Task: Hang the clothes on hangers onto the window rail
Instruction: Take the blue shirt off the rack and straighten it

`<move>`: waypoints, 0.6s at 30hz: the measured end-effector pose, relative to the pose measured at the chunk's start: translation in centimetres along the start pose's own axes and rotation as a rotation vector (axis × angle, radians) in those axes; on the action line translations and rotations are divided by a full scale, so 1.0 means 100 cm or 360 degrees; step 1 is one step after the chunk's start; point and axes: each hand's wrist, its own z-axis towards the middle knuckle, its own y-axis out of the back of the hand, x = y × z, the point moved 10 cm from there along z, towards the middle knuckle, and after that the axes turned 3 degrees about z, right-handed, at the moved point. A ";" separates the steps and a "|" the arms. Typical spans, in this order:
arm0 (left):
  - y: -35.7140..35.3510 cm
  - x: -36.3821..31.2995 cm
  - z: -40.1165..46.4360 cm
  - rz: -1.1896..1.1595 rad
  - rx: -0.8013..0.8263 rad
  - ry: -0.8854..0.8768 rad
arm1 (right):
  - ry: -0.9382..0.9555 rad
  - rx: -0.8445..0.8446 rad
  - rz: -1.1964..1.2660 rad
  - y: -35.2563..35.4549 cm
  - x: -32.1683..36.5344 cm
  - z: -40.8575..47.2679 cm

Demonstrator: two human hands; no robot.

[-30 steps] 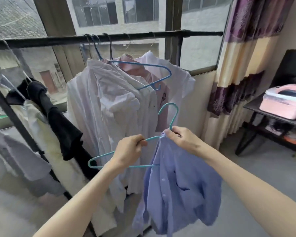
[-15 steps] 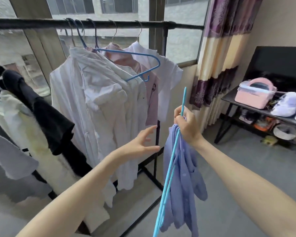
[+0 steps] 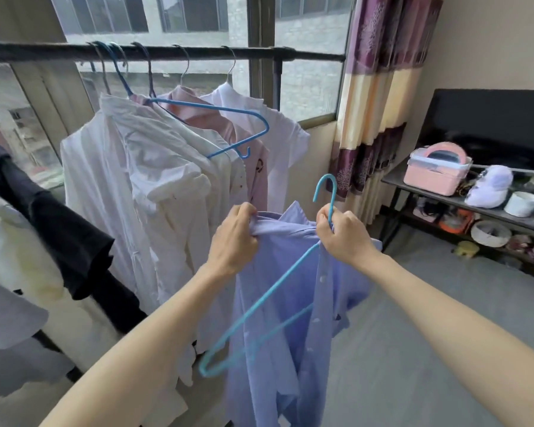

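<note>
While the right hand pinches the neck of the light-blue plastic hanger, its long axis slants down-left, outside the lilac button shirt. The left hand grips the shirt's collar, nearer the hanger's low end. The black window rail runs well above both.

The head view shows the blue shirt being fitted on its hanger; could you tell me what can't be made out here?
- Teal hanger, head view: far arm hidden inside the blue shirt.
- Shirt hem: cut off by the bottom edge.
- Window rail: left end runs past the frame edge.
</note>
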 end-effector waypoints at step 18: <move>0.003 0.029 -0.022 0.0633 0.0301 -0.0136 | -0.0504 -0.0355 -0.0280 0.042 -0.024 0.040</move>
